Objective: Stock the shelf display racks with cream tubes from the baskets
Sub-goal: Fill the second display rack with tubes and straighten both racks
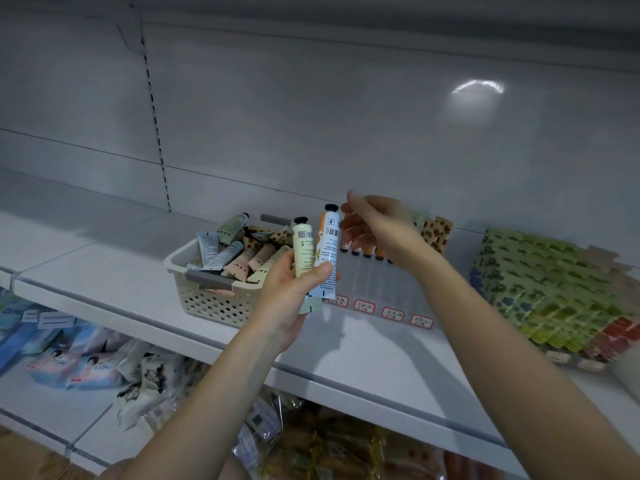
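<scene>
A white metal store shelf (104,258) carried a beige perforated plastic basket (214,306) with grey handles, heaped with loose cream tubes (242,258) lying at mixed angles. Just right of it sat a clear plastic display rack (381,289) fronted by red-bordered labels (365,304), with a few orange tubes (369,251) at its rear. In front of the gap between basket and rack, the person's left hand (294,299) gripped two tubes side by side, fingers and thumb wrapped round their lower halves. Both stood near upright, long axes leaning slightly right, black caps up and crimped ends down: a pale green tube (303,251) with a printed code, and a white, orange and blue tube (327,251) showing a barcode. The right hand (377,230) hung over the rack beside the caps, fingers loosely spread, holding nothing.
</scene>
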Demonstrator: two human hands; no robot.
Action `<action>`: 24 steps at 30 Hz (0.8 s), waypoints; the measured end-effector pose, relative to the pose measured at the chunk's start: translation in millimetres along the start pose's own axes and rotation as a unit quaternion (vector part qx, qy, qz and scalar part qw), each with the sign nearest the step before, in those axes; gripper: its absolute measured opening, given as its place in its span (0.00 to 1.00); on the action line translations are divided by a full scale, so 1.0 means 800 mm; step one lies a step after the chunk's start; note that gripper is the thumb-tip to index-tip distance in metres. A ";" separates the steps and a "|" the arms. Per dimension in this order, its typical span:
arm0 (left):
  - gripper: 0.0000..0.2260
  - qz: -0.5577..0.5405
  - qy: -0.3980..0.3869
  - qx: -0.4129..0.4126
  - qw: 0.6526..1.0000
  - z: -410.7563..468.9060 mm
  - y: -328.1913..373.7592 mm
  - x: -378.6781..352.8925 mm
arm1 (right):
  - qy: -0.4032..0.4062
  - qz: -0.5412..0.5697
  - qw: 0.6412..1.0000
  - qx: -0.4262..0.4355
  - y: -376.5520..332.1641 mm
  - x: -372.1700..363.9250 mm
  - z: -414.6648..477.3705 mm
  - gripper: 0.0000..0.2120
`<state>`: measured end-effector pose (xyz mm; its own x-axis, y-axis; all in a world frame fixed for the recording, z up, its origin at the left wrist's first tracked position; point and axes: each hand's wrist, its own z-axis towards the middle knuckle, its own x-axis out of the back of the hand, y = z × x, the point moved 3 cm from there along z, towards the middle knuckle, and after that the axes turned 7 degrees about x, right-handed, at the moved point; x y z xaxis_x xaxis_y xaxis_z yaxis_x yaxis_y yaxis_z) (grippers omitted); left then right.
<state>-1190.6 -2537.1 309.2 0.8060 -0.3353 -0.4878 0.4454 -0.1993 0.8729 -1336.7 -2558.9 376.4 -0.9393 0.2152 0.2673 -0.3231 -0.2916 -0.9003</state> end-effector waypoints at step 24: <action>0.15 0.138 0.057 -0.050 0.988 -0.010 0.003 0.027 | 0.012 0.095 0.992 -0.080 0.022 0.013 -0.076 0.03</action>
<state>-1169.2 -2537.5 300.7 0.9383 -0.2564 -0.2323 0.2347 -0.0216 0.9718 -1345.0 -2505.1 342.2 -0.9778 0.1936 0.0801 -0.1151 -0.1773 -0.9774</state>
